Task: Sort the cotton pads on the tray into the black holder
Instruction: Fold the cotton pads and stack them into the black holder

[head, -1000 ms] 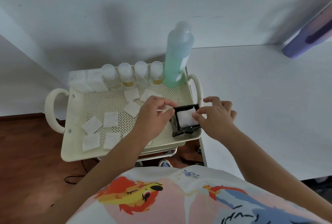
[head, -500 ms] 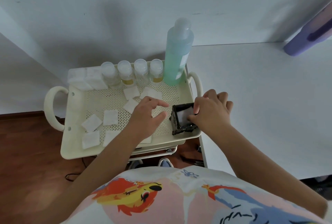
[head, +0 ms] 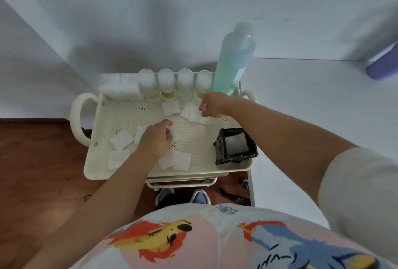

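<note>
Several square white cotton pads lie loose on the cream perforated tray [head: 95,158], among them one at the left [head: 121,139] and two overlapping at the front [head: 175,161]. The black holder [head: 221,150] stands in the tray's right front corner with a white pad [head: 235,142] inside it. My left hand [head: 156,141] is over the tray's middle, its fingertips pinching the edge of a pad [head: 176,135]. My right hand [head: 212,105] reaches to the back of the tray and pinches the corner of another pad [head: 195,115], with its forearm passing above the holder.
Four small capped bottles [head: 165,83], a tall green bottle [head: 233,61] and a wrapped stack of pads [head: 120,87] line the tray's back edge. A white table [head: 312,107] adjoins on the right, bearing a purple object [head: 383,64]. Wooden floor lies on the left.
Both hands have left the black holder. The right hand moved to the back of the tray onto a pad, and the left hand moved left onto a pad in the middle.
</note>
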The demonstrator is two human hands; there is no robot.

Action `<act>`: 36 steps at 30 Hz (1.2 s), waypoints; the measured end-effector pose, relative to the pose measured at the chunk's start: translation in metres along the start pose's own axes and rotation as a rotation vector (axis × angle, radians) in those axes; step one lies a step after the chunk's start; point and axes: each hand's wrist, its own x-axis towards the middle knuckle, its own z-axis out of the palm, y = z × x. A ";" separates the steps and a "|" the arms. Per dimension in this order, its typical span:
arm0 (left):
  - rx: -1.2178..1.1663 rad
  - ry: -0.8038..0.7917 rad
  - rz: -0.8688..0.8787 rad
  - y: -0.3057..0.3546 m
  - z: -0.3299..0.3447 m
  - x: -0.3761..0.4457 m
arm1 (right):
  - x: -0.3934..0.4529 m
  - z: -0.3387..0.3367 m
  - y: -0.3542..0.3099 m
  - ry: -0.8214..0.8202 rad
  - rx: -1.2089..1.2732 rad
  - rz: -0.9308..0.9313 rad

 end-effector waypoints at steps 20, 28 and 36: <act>-0.094 0.007 -0.144 -0.008 0.012 0.009 | 0.032 0.015 0.014 0.171 0.013 -0.006; 0.032 -0.052 -0.126 -0.013 0.010 0.012 | -0.053 0.002 0.033 0.491 0.615 -0.003; -0.220 0.161 -0.104 -0.014 -0.009 -0.004 | -0.149 0.033 0.053 0.521 0.646 0.104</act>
